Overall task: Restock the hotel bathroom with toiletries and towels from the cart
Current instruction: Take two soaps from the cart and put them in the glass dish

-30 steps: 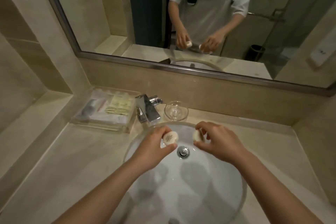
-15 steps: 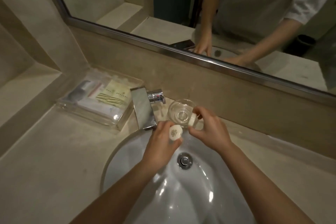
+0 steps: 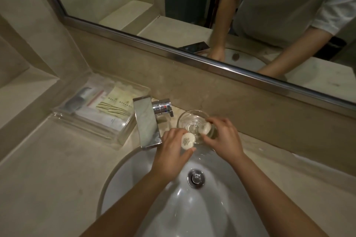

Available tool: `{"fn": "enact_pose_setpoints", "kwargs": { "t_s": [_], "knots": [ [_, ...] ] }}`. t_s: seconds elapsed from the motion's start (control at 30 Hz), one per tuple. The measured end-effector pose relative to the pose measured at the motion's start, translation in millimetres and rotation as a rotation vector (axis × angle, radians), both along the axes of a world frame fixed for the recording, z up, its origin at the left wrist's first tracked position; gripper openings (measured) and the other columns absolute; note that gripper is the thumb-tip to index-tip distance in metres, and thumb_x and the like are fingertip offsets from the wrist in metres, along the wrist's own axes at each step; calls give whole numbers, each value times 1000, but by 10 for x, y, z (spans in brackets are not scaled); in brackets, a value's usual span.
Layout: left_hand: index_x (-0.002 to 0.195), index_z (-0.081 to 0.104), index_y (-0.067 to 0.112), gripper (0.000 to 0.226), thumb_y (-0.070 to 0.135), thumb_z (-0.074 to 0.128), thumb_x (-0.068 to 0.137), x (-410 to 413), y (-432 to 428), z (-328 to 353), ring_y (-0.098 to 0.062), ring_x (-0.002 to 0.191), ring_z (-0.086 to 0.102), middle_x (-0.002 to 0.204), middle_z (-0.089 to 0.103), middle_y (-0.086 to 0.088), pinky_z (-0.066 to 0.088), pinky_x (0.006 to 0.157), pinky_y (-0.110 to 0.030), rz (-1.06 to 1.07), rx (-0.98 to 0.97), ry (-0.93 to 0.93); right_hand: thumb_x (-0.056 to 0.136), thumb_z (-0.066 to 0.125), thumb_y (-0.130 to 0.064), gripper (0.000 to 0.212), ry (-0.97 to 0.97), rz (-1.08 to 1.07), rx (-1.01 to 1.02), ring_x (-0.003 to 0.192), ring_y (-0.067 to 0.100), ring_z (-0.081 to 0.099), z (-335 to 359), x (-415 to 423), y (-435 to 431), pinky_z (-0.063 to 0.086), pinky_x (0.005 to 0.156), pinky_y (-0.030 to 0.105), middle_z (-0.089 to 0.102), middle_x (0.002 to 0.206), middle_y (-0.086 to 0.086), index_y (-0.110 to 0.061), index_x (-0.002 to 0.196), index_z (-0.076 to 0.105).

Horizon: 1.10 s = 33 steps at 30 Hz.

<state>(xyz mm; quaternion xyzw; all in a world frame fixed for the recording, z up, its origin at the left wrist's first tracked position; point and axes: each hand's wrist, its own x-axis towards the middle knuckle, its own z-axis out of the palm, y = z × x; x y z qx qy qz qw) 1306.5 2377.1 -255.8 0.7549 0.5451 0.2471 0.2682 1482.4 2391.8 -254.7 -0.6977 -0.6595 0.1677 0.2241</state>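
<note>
**Two soaps, one dish**

Over one white basin (image 3: 134, 188), beside one clear tray (image 3: 119, 136) and one faucet (image 3: 147, 121), the right hand (image 3: 223, 138) pinches one soap (image 3: 205, 128) at the single glass dish's (image 3: 185, 119) near edge. The left hand (image 3: 171, 154) grips the second soap (image 3: 187, 141) just beside it.

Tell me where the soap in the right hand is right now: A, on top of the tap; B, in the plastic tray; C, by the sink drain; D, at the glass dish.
D: the right hand pinches its soap just inside the rim of the glass dish, right of the tap.
</note>
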Motion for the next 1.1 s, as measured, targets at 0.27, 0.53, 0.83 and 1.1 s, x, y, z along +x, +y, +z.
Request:
{"fn": "enact_pose_setpoints", "kwargs": {
  "t_s": [0.27,0.53,0.83,1.1],
  "knots": [
    [118,51,22,41,36,63,81,128,134,33,-15,111,39,115,51,5,17,83,-17,39,52,75,68,75,-27,50,-14,-26,-29,111,25,46,-39,-52,42,35,90,34,62,117,1,-16,115,60],
    [117,58,23,43,43,65,80,141,193,-22,-16,107,42,111,53,3,23,88,-23,78,83,45,77,70,-24,40,64,58,3,114,16,43,56,-79,-58,22,85,21,60,113,-7,-23,117,61],
    [81,60,23,21,16,46,95,211,225,138,2,65,52,68,59,12,39,60,-13,162,-410,-664,77,73,-22,59,306,165,-25,118,7,42,190,-93,-147,31,105,35,55,123,-14,-32,130,49],
    [81,60,11,36,30,35,98,214,264,173,-6,46,46,61,53,-4,30,42,-18,292,-798,-788,75,76,-28,51,251,247,30,113,6,42,203,-148,-83,30,102,30,53,115,-23,-22,123,58]
  ]
}}
